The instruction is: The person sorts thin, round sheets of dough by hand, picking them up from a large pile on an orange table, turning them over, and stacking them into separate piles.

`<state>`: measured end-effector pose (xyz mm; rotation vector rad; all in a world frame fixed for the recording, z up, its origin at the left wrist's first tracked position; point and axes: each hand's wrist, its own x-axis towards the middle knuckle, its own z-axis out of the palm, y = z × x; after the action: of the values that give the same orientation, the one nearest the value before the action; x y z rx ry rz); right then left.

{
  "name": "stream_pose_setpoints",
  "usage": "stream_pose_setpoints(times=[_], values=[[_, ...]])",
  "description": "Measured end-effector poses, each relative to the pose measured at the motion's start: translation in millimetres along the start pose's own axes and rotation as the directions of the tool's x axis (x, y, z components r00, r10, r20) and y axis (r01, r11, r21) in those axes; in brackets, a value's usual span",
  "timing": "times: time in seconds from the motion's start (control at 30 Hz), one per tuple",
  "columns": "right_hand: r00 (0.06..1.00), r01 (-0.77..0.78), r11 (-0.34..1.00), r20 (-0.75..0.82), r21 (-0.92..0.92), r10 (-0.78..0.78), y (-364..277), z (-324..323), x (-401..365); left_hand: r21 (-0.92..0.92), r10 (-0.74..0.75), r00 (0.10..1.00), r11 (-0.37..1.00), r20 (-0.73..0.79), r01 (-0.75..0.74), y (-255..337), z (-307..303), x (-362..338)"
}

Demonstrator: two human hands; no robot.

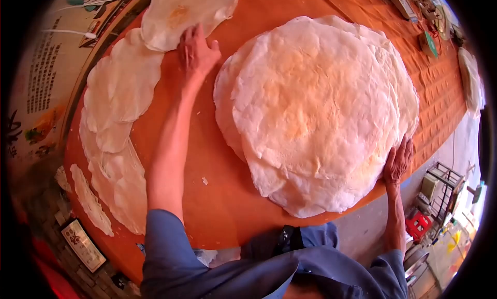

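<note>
A broad stack of large, thin, pale flatbreads point(310, 102) with browned patches lies on the orange-covered table point(191, 195). My left hand point(196, 53) reaches to the far left, its fingers at the near edge of a single flatbread point(178, 17) and its thumb spread apart. Against the right front edge of the stack rests my right hand point(397, 162), fingers extended. Whether its fingertips reach under the bread is hidden. More flatbreads point(121, 86) overlap in a row along the table's left side.
A narrow folded strip of flatbread point(90, 200) lies near the left table edge. A small box point(404, 6) and cords sit at the far right corner. Beyond the right edge stand a black metal rack point(444, 187) and a red crate point(418, 226).
</note>
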<state>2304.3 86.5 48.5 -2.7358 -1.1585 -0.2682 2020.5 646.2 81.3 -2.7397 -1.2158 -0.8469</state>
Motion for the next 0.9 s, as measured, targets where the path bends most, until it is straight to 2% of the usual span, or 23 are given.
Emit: stream_pose_setpoints(times=[0.03, 0.1, 0.13, 0.23, 0.3, 0.4, 0.43, 0.5, 0.57, 0.6, 0.63, 0.67, 0.7, 0.73, 0.77, 0.83, 0.9], values=[[1.0, 0.0, 1.0, -0.003, 0.005, 0.0, 0.3, -2.9, -0.6, 0.065, 0.053, 0.998, 0.997, -0.018, -0.051, -11.5, 17.1, 8.0], [1.0, -0.02, 1.0, -0.003, 0.015, 0.02, -5.6, -8.5, 2.3, 0.001, 0.015, 0.999, 1.0, 0.051, -0.016, -26.5, 39.1, 18.4], [1.0, -0.017, 1.0, -0.005, 0.008, 0.017, -4.8, -8.5, 2.7, 0.108, 0.058, 0.996, 0.992, 0.072, -0.066, -23.8, 39.6, 23.8], [1.0, -0.006, 1.0, -0.009, 0.012, 0.006, -3.1, -8.1, 4.8, 0.278, 0.017, 0.986, 0.958, 0.166, -0.063, -26.2, 30.8, 57.4], [1.0, -0.016, 0.999, -0.001, 0.034, 0.016, -7.8, -12.4, 5.4, 0.26, 0.189, 0.982, 0.948, -0.005, -0.182, -28.1, -1.9, 88.5], [0.999, -0.012, 0.999, -0.035, 0.053, 0.014, -8.8, -9.9, 7.8, 0.178, 0.334, 0.926, 0.936, -0.176, -0.304, 13.0, -87.1, 117.6], [0.999, -0.01, 0.999, -0.036, 0.046, 0.011, -6.5, -11.1, 4.6, 0.133, 0.363, 0.907, 0.931, -0.215, -0.341, 33.1, -115.3, 111.6], [1.0, -0.017, 1.0, -0.019, 0.009, 0.017, -5.3, -13.7, 3.6, 0.09, 0.444, 0.875, 0.896, -0.191, -0.435, 75.8, -168.2, 76.5], [0.999, -0.044, 0.999, 0.005, 0.024, 0.044, -5.2, -21.7, 6.3, -0.021, 0.415, 0.908, 0.909, -0.059, -0.417, 118.2, -200.8, 13.1], [0.994, -0.098, 0.981, -0.031, 0.165, 0.104, 2.3, -23.2, 8.0, -0.112, 0.437, 0.899, 0.892, -0.026, -0.437, 134.9, -210.7, -20.2], [0.977, -0.108, 0.987, -0.173, 0.116, 0.127, -11.5, -42.3, 14.1, -0.253, 0.49, 0.871, 0.842, -0.009, -0.476, 151.5, -212.0, -57.2], [0.966, -0.151, 0.947, -0.159, 0.283, 0.202, -27.9, -67.3, 15.7, -0.364, 0.523, 0.852, 0.797, 0.015, -0.483, 166.1, -210.9, -90.9], [0.953, -0.191, 0.877, -0.131, 0.441, 0.273, -53.4, -94.3, 18.1, -0.447, 0.532, 0.845, 0.77, 0.058, -0.454, 180.2, -208.3, -125.0], [0.922, -0.352, 0.541, 0.184, 0.764, 0.34, -72.3, -110.3, 13.5, -0.491, 0.504, 0.854, 0.781, 0.131, -0.386, 192.3, -208.3, -159.1], [0.844, -0.507, 0.081, 0.475, 0.858, 0.25, -91.5, -121.1, 7.8, -0.526, 0.477, 0.856, 0.789, 0.201, -0.316, 206.1, -206.1, -189.0], [0.676, -0.722, -0.193, 0.737, 0.664, 0.009, -137.8, -133.0, -4.4, -0.548, 0.467, 0.845, 0.792, 0.259, -0.269, 220.6, -198.0, -234.8], [0.662, -0.734, -0.152, 0.747, 0.662, 0.058, -165.8, -121.5, -17.0, -0.574, 0.421, 0.865, 0.793, 0.274, -0.204, 229.7, -200.5, -261.8]])
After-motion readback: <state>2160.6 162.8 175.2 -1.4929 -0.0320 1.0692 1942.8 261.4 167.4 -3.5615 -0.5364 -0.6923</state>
